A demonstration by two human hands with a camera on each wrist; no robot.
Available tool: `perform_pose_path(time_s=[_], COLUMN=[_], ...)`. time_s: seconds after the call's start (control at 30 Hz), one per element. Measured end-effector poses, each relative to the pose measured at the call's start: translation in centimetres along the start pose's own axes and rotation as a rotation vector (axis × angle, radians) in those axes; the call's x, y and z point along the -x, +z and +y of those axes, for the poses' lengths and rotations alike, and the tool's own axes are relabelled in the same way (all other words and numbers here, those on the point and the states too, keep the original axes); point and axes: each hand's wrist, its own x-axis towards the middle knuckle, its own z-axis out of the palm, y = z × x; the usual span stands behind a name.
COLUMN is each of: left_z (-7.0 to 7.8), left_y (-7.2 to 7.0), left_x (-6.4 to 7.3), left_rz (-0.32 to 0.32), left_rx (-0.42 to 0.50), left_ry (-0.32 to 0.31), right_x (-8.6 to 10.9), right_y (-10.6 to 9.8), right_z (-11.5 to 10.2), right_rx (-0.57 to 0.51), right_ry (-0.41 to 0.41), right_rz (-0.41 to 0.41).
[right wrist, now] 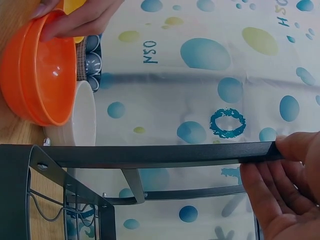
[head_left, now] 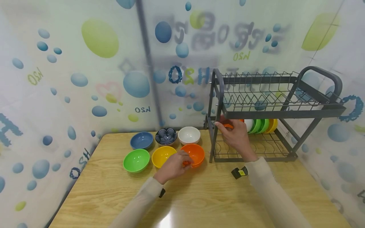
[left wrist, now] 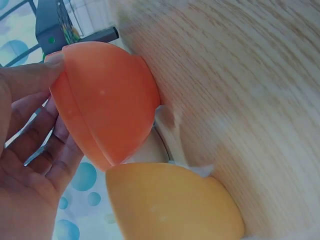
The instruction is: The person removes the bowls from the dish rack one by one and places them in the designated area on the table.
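"Pinching what, exactly, is the left hand [head_left: 174,166]?"

"The rim of the orange bowl [head_left: 197,153], thumb outside, fingers over the edge. The bowl looks to stand on the worktop [head_left: 108,196], toward its back edge, just left of the rack [head_left: 285,113]."

"One bowl, or two nested?"

"I can't tell. A second line runs round below the rim, and the hand covers part of it."

"And the right hand [head_left: 236,136]?"

"It pinches the rack's left post between thumb and fingers. The right wrist view cuts that hand off at the frame's edge. From the head, a patch of orange shows beside it, mostly hidden, so its shape is hard to make out."

"What else?"

"The yellow bowl [head_left: 162,155], partly behind the left hand, then the green bowl [head_left: 136,161]. Nearer the back edge, the blue bowl [head_left: 142,140], the patterned bowl [head_left: 166,136] and the white bowl [head_left: 189,135]. Toward the back right corner, the rack's upper tier hides the tops of the racked bowls [head_left: 264,125]."
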Motion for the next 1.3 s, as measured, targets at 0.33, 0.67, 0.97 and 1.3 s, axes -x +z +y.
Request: perform_pose_path(time_s=[0.33, 0.67, 0.97, 1.3], left_z=[0.2, 0.5, 1.7, 3.9], left_y=[-0.2, -0.9, -1.9, -3.7], left_x=[-0.2, -1.3, -3.5, -6.1], left_rz=[0.012, 0.065, 0.192, 0.297], left_rx=[0.050, 0.235, 0.379, 0.535], left_ry=[-0.054, -0.080, -0.028, -0.055], right_x=[0.1, 0.1, 0.0, -0.2], right_y=[-0.2, -0.2, -0.5, -0.9], right_z=[-0.4, -0.4, -0.4, 0.4], right_rx=[0.013, 0.009, 0.015, 0.018], right_ry=[0.032, 0.032, 0.054, 0.028], right_rz=[-0.025, -0.031, -0.057, -0.042])
